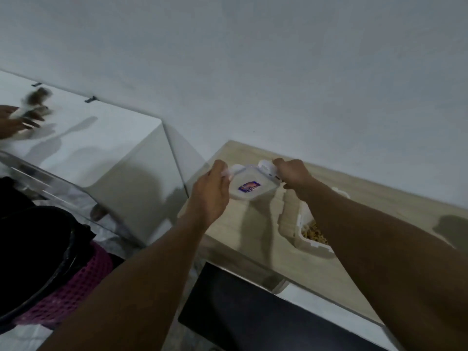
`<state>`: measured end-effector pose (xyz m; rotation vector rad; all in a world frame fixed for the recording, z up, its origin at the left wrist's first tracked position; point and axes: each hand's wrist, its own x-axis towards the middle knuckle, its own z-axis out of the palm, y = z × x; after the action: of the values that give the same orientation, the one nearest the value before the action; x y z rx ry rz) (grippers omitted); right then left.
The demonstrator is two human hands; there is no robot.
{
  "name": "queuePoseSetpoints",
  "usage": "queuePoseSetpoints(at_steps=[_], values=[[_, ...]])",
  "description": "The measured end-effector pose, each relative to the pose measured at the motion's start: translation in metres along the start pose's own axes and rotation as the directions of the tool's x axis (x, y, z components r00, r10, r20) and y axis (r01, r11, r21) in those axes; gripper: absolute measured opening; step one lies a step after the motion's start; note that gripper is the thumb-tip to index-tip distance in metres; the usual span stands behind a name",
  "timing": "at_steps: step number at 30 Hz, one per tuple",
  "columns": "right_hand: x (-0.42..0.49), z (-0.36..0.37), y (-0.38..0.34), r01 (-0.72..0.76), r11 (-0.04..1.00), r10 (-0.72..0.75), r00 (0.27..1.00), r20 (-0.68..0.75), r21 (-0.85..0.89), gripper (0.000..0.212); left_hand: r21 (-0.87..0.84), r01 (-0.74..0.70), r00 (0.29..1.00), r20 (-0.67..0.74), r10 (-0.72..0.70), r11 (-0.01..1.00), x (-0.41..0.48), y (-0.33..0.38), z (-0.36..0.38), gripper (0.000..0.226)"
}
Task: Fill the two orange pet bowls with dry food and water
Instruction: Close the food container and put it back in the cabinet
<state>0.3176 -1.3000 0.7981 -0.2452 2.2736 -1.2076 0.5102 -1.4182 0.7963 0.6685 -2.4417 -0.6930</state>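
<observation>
Both hands hold a translucent white plastic lid (249, 184) with a small blue and red label on its top. The left hand (212, 191) has its fingers curled round the lid's left edge, where a clip flap sticks out. The right hand (293, 176) grips the opposite edge at another flap, knuckles up. The lid sits between them above the pale wood-grain tabletop (253, 236), its shadow falling on the surface below.

The dry food (315, 231) – small tan pellets – lies in an open white plastic container (307, 245) that rests on the tabletop just beneath the right forearm, which hides much of it. The container is near the lid, lower and to the right.

To the left stands a white cabinet (96, 138) against the plain white wall (253, 72). At the far left edge another person's hand (10, 122) holds a blurred brown and white thing (35, 102) – too smeared to tell what it is. Lower left there is a black round bin (38, 249) and beside it a magenta mesh basket (76, 295). A dark flat panel (240, 312) shows under the tabletop's near edge.
</observation>
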Motion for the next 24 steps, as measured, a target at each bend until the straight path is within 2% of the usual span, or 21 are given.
queuePoseSetpoints(at_steps=[3, 5, 7, 12, 15, 16, 18, 20, 24], values=[[-0.012, -0.013, -0.017, 0.008, 0.972, -0.010, 1.000, 0.009, 0.234, 0.041, -0.224, 0.166, 0.984, -0.026, -0.176, 0.960, 0.020, 0.020, -0.010, 0.007], [-0.022, -0.027, -0.026, 0.028, 0.954, -0.034, 0.999, 0.013, 0.299, 0.036, -0.471, 0.262, 0.958, 0.019, -0.287, 0.842, 0.030, 0.030, -0.011, 0.010], [-0.030, -0.045, -0.032, 0.067, 0.958, -0.069, 0.998, -0.002, 0.280, 0.026, -0.632, 0.376, 0.910, 0.112, -0.400, 0.678, 0.038, 0.038, -0.011, 0.014], [-0.040, -0.095, -0.021, 0.111, 0.958, -0.091, 0.992, -0.086, 0.265, 0.013, -0.742, 0.565, 0.780, 0.337, -0.527, 0.361, 0.049, 0.068, 0.007, 0.018], [-0.039, -0.124, 0.006, 0.035, 0.958, -0.003, 0.994, -0.109, 0.285, 0.014, -0.731, 0.661, 0.691, 0.504, -0.519, 0.171, 0.041, 0.095, 0.028, 0.025], [-0.039, -0.133, 0.018, 0.000, 0.956, 0.035, 0.993, -0.116, 0.292, 0.015, -0.705, 0.695, 0.660, 0.549, -0.513, 0.139, 0.038, 0.102, 0.038, 0.025], [-0.041, -0.143, 0.041, -0.070, 0.956, 0.109, 0.986, -0.124, 0.286, 0.019, -0.625, 0.768, 0.602, 0.627, -0.494, 0.142, 0.030, 0.111, 0.052, 0.022], [-0.043, -0.150, 0.066, -0.116, 0.952, 0.161, 0.977, -0.143, 0.283, 0.021, -0.522, 0.821, 0.564, 0.673, -0.479, 0.233, 0.024, 0.116, 0.067, 0.023], [-0.046, -0.158, 0.104, -0.132, 0.942, 0.198, 0.961, -0.193, 0.308, 0.011, -0.341, 0.842, 0.518, 0.727, -0.450, 0.418, 0.017, 0.119, 0.081, 0.027]])
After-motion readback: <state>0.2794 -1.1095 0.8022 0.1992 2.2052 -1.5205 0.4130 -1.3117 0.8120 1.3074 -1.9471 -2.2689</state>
